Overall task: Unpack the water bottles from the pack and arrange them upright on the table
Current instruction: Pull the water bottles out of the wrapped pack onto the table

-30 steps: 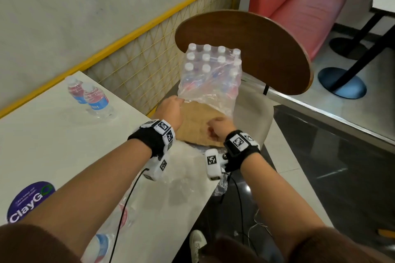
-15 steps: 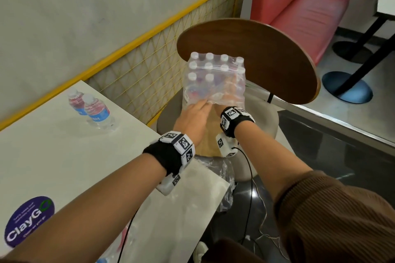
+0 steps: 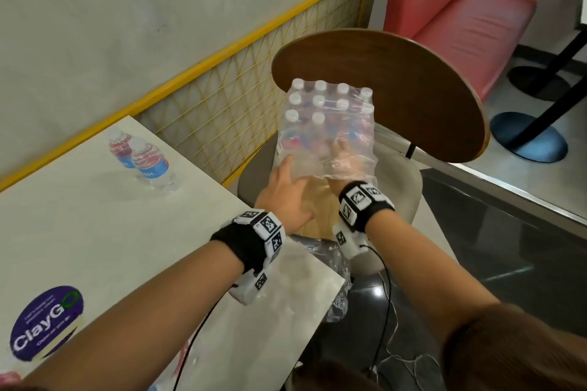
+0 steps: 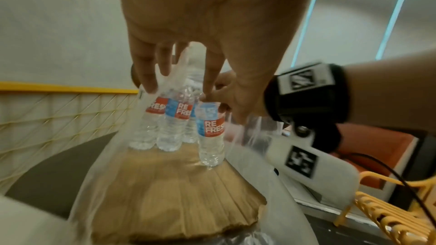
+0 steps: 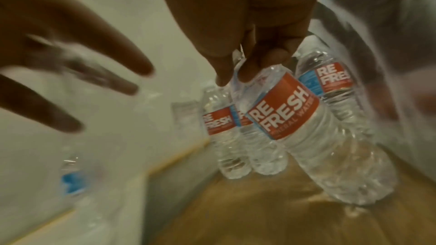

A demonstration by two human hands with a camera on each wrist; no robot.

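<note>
A shrink-wrapped pack of water bottles [image 3: 327, 117] stands on a cardboard sheet [image 3: 313, 200] on the chair seat, its near side torn. My left hand [image 3: 287, 170] has straight, spread fingers [image 4: 146, 79] against the torn film's edge [image 4: 169, 81]. Reaching inside the wrap, my right hand [image 3: 341, 152] grips the neck of one bottle with a red and blue label [image 5: 295, 118], the nearest of the pack [image 4: 211, 129]. That bottle tilts slightly; the others behind it [image 5: 226, 137] stand upright. Two bottles [image 3: 149, 162] stand upright on the white table [image 3: 79, 232].
The chair's wooden backrest [image 3: 397, 89] rises just behind the pack. A yellow mesh railing [image 3: 222, 105] runs along the wall on the left. Loose plastic film [image 3: 336, 267] hangs off the table's corner. A ClayGo sticker [image 3: 47, 320] lies on the table near me.
Both hands moved forward to the pack. My right hand went from the film's edge into the wrap and took hold of a bottle. My left hand uncurled at the torn edge.
</note>
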